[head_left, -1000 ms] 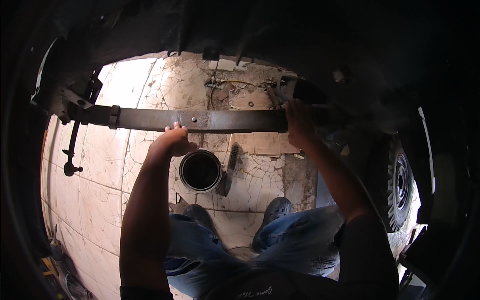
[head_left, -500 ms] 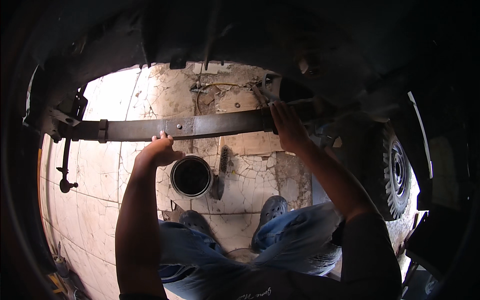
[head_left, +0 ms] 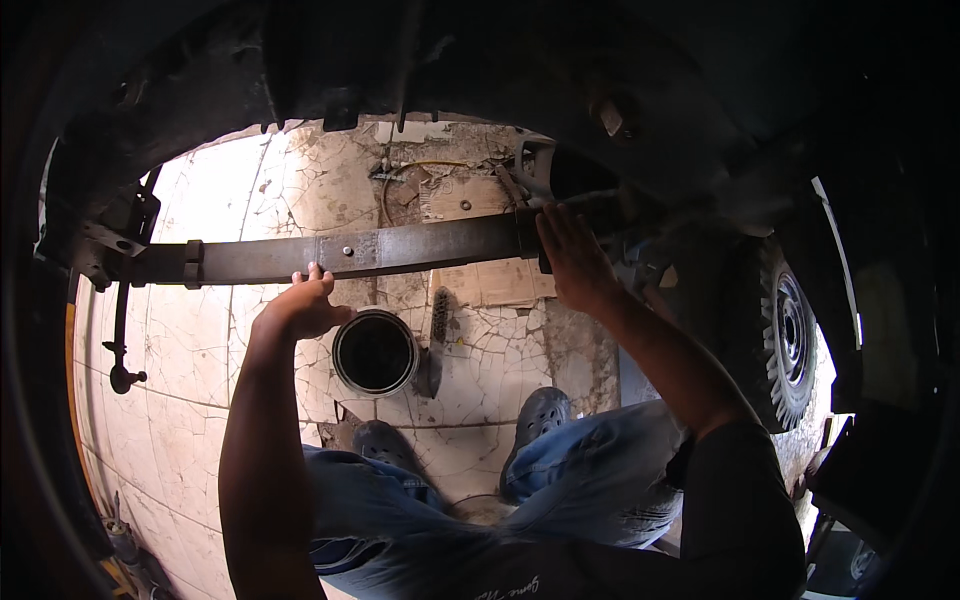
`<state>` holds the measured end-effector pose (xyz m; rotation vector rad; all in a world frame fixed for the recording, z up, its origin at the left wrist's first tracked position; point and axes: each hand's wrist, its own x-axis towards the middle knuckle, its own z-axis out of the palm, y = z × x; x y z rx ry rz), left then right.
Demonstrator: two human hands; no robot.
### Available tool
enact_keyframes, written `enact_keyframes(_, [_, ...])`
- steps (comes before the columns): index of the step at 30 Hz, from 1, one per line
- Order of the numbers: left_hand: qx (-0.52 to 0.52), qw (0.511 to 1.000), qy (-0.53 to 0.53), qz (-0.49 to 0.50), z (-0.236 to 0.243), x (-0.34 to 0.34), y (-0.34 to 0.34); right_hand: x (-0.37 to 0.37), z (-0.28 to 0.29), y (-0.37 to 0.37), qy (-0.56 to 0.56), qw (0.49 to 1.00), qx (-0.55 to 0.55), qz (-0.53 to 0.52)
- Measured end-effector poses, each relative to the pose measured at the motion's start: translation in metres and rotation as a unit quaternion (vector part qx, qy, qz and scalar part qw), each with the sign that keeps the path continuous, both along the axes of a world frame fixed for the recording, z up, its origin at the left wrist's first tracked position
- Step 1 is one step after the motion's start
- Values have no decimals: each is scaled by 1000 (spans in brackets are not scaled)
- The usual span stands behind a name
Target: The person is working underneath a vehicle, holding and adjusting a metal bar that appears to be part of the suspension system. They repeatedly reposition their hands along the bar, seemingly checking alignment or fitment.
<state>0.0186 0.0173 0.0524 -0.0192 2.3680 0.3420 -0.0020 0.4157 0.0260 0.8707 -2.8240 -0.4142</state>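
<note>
A long dark leaf spring [head_left: 400, 250] runs across the view under a vehicle's dark body. My left hand [head_left: 303, 305] cups its underside near the middle, fingers curled up against the steel. My right hand [head_left: 570, 258] grips the spring's right end, next to a clamp band, close to where it disappears under the chassis. The spring's left end [head_left: 110, 250] hangs in a shackle bracket with a rod dangling below it.
A round open can [head_left: 375, 352] stands on the cracked tiled floor [head_left: 200, 360] between my knees, a wire brush [head_left: 438, 318] beside it. A tyre [head_left: 785, 335] is at right. Cardboard [head_left: 490, 285] lies under the spring. My legs and shoes fill the lower middle.
The view has tilted, so the spring sits lower and nearer in the picture. Both hands stay on it, the left now under the middle, the right at the same end.
</note>
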Motion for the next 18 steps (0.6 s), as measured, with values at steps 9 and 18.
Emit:
enact_keyframes(9, [-33, 999, -3, -24, 2, -9, 12, -37, 9, -7, -64, 996, -30, -63])
enact_keyframes(18, [-34, 999, -10, -12, -2, -3, 9, 2, 2, 1, -40, 997, 56, -28])
